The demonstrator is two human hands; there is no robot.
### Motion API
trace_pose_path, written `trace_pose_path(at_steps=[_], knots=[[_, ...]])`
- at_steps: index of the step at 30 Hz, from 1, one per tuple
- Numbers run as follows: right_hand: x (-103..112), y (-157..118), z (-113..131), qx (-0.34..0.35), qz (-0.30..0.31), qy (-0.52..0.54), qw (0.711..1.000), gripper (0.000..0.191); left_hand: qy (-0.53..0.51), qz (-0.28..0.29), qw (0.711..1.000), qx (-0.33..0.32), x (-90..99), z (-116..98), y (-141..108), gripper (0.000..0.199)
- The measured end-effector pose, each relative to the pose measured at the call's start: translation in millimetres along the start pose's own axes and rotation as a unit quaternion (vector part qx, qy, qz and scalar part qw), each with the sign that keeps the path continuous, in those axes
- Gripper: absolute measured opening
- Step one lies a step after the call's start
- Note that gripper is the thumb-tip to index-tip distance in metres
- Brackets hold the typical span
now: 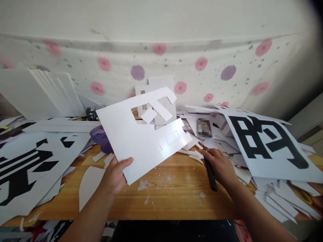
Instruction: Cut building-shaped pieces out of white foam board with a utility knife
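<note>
My left hand (117, 173) grips a white foam board (123, 137) by its lower left corner, thumb on top. The board is raised and tilted over the table, with openings cut through its upper right part and faint outlined cuts near its right edge. In my right hand (220, 164) is a utility knife (210, 171) with a dark handle, its tip pointing up and away from me, apart from the board. Behind the board stand more cut white board pieces (161, 80), partly hidden by it.
A sheet with a large black character (267, 144) rests on scraps at right; another printed sheet (30, 168) lies at left. A purple container (102, 137) stands behind the board. White offcuts (277, 198) cover much of the wooden table (176, 198). Large white panels (37, 94) lean at back left.
</note>
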State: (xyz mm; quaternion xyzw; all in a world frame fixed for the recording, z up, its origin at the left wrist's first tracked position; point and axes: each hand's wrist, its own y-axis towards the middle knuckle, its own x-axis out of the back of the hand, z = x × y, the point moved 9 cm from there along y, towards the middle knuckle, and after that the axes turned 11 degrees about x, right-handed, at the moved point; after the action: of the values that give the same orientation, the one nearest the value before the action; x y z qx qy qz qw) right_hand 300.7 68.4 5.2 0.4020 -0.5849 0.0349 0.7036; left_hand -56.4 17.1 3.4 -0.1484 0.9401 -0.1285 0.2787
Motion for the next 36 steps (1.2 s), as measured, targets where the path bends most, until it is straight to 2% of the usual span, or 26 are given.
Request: trace_pose_path(at_steps=[2,4,6,8,9,10,11,12,13,15,18,20,22,23,25,28,33,36], knots=[[-22.8,7.5,-2.3,0.016,0.078,-0.049,0.996,0.042,-0.004,0.005,1.000,-0.014,-4.4,-6.3,5.5,0.076],[-31.9,16.4,-6.6,0.003,0.096,-0.035,0.995,0.053,-0.005,0.011,1.000,-0.028,-10.4,-11.4,9.5,0.076],[-28.1,28.1,-6.4,-0.032,0.061,0.045,0.997,0.054,-0.006,0.022,0.999,-0.032,-18.6,-13.8,13.2,0.074],[-19.6,42.2,3.2,-0.075,-0.003,0.200,0.977,0.045,-0.008,0.041,0.999,-0.026,-30.5,-13.1,18.5,0.069],[-18.0,50.6,13.4,-0.090,-0.032,0.307,0.947,0.041,-0.002,0.055,0.998,-0.022,-38.2,-11.5,22.4,0.066],[-19.6,61.0,29.9,-0.085,-0.040,0.421,0.902,0.036,0.012,0.070,0.997,-0.019,-46.6,-9.1,27.5,0.062],[-20.6,73.1,51.1,-0.059,-0.037,0.519,0.852,0.035,0.033,0.085,0.996,-0.016,-55.3,-5.6,33.8,0.058],[-18.0,84.9,67.2,-0.040,-0.053,0.576,0.815,0.039,0.061,0.098,0.993,-0.015,-63.7,-1.4,41.2,0.055],[-13.1,94.6,71.8,-0.050,-0.103,0.581,0.806,0.040,0.087,0.106,0.991,-0.014,-70.6,3.6,49.4,0.052],[-3.7,104.7,64.1,-0.116,-0.204,0.473,0.849,0.034,0.125,0.100,0.987,-0.021,-79.0,13.7,65.6,0.054],[0.3,113.2,58.3,-0.145,-0.257,0.389,0.872,0.026,0.148,0.061,0.984,-0.076,-82.5,22.8,75.0,0.077],[7.7,115.3,66.3,-0.098,-0.274,0.311,0.905,0.028,0.154,0.100,0.979,-0.092,-93.1,35.0,68.0,0.092],[13.8,115.8,92.0,0.004,-0.262,0.202,0.944,0.039,0.139,0.158,0.973,-0.094,-103.6,47.5,55.7,0.092],[13.7,114.5,107.6,0.058,-0.249,0.159,0.954,0.043,0.126,0.158,0.974,-0.100,-103.3,49.9,50.9,0.085],[9.5,109.2,131.3,0.136,-0.223,0.138,0.955,0.049,0.094,0.133,0.981,-0.108,-96.8,49.0,46.4,0.065],[6.0,100.0,142.7,0.182,-0.217,0.192,0.939,0.049,0.049,0.078,0.990,-0.110,-83.3,37.4,46.8,0.044],[3.7,93.8,131.4,0.176,-0.228,0.191,0.938,0.047,-0.043,0.078,0.989,-0.115,-80.7,16.1,42.3,0.052],[4.5,92.3,123.8,0.151,-0.238,0.161,0.946,0.048,-0.036,0.066,0.991,-0.113,-81.1,14.3,38.5,0.057]])
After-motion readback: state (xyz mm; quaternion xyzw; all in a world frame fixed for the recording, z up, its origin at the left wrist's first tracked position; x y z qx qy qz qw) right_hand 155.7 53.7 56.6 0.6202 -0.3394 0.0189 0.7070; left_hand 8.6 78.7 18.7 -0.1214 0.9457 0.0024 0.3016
